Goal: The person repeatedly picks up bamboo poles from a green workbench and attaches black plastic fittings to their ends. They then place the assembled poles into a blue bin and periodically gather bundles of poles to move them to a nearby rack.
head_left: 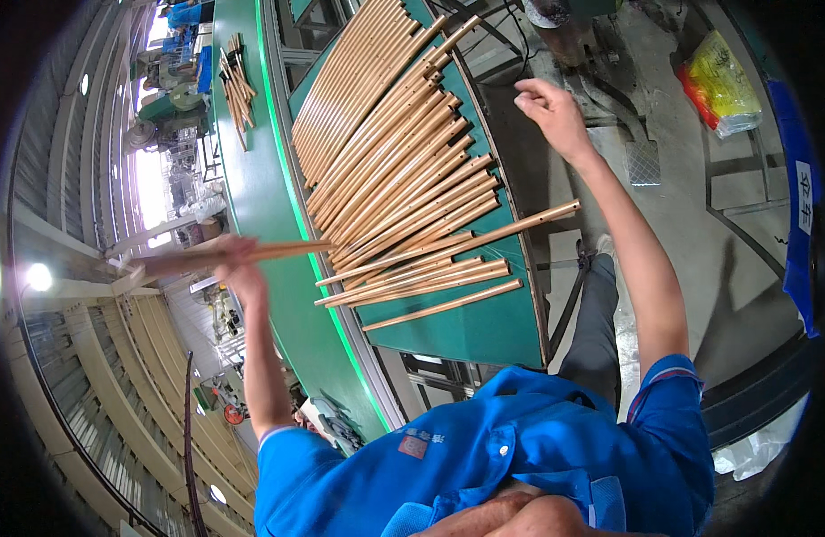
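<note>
In the head view, the work is judged to be part-way through: an even row of wooden sticks (359, 76) is laid side by side at the far end of the green table (484, 328); a looser pile (386, 170) is fanned across its middle; a few scattered sticks are left at the near end, where straightening appears undone. A length of wood (292, 251) is gripped in the closed left hand (241, 261), over the long green bench (251, 183); it is blurred, so whether one stick or several is held cannot be told. Nothing is seen to be held by the right hand (556, 116); its fingers are loosely curled with a gap left, beyond the table's right edge.

Two hands are counted; one overhanging stick (538, 217) is seen to cross the right edge; one lone stick (444, 305) is set nearest the body; the row and pile are overlapped too closely for an exact count, though dozens are shown; one small bundle (238, 89) is seen on the bench; one yellow-and-red package (718, 85) and one pedal (643, 163) are counted at right.
</note>
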Demonstrator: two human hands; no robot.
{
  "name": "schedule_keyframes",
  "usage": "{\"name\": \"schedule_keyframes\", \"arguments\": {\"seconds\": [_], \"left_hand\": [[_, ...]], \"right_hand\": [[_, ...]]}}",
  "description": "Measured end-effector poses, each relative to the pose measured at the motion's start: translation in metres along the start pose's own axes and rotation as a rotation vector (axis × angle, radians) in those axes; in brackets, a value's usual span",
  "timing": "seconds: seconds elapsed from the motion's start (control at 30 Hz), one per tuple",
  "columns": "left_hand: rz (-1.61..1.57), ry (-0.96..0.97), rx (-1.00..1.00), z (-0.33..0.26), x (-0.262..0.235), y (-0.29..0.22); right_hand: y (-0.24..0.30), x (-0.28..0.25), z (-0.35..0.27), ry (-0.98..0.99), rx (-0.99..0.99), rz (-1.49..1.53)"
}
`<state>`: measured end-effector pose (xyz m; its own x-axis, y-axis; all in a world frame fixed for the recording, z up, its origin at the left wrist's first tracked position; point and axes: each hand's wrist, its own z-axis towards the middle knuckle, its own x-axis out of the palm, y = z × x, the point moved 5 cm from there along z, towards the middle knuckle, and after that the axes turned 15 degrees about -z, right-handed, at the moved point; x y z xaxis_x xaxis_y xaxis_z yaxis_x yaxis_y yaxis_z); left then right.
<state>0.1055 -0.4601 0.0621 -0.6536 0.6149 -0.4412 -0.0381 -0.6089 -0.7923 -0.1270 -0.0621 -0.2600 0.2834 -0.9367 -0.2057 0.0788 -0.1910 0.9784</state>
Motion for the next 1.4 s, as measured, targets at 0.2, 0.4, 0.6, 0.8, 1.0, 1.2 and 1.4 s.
{"name": "schedule_keyframes", "arguments": {"seconds": [0.2,0.4,0.6,0.8,1.0,1.2,1.4], "left_hand": [[-0.244,-0.569,-0.167,-0.042,-0.142,-0.08],[-0.185,-0.491,-0.452,-0.091,-0.064,-0.047],[0.306,0.263,-0.698,-0.065,0.085,-0.003],[0.283,0.579,-0.562,-0.086,0.131,0.012],[0.169,0.406,-0.533,-0.1,0.083,0.011],[0.17,0.237,-0.226,-0.056,-0.028,-0.102],[-0.147,-0.078,-0.188,-0.038,-0.069,-0.133]], "right_hand": [[0.066,0.109,0.083,0.142,-0.16,-0.613],[0.059,0.169,0.099,0.183,-0.244,-0.928],[0.084,0.148,0.04,0.414,-0.24,-0.634],[0.187,0.113,-0.093,0.532,0.176,0.769],[0.245,0.119,-0.123,0.745,0.036,1.022],[0.053,0.111,0.054,0.133,-0.227,-0.649],[0.04,0.125,0.065,0.273,-0.64,-0.979]]}}
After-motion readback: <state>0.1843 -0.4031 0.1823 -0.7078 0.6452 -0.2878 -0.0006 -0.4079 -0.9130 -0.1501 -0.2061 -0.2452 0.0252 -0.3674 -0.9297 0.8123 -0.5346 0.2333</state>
